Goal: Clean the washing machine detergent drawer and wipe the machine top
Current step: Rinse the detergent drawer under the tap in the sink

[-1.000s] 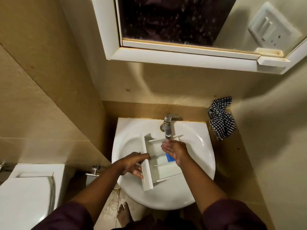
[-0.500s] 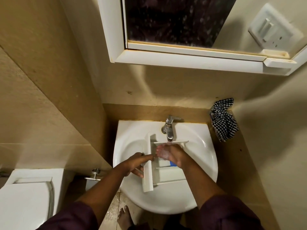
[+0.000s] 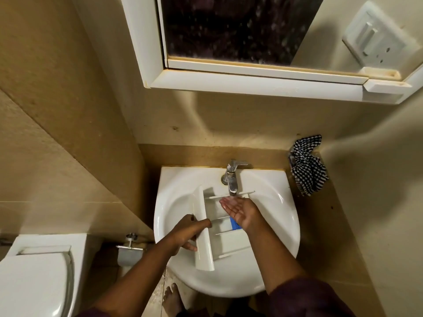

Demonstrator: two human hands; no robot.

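Note:
The white detergent drawer (image 3: 206,243) lies in the white washbasin (image 3: 270,266) under the chrome tap (image 3: 232,179), with its compartments facing up and a blue insert (image 3: 234,224) inside. My left hand (image 3: 187,232) grips the drawer's front panel, thumb over its top edge. Over the drawer, just below the spout, my right hand (image 3: 240,210) is held palm up with straight, wet fingers. A black-and-white checked cloth (image 3: 306,165) hangs to the right of the basin.
A mirror cabinet (image 3: 251,81) juts out above the basin. A wall socket (image 3: 375,44) is reflected at the upper right. A toilet (image 3: 34,277) stands at the lower left beside a wall valve (image 3: 130,245). My bare foot (image 3: 171,298) is under the basin.
My right hand has turned from palm down, rubbing inside the drawer, to palm up under the spout. The left hand keeps its grip on the front panel.

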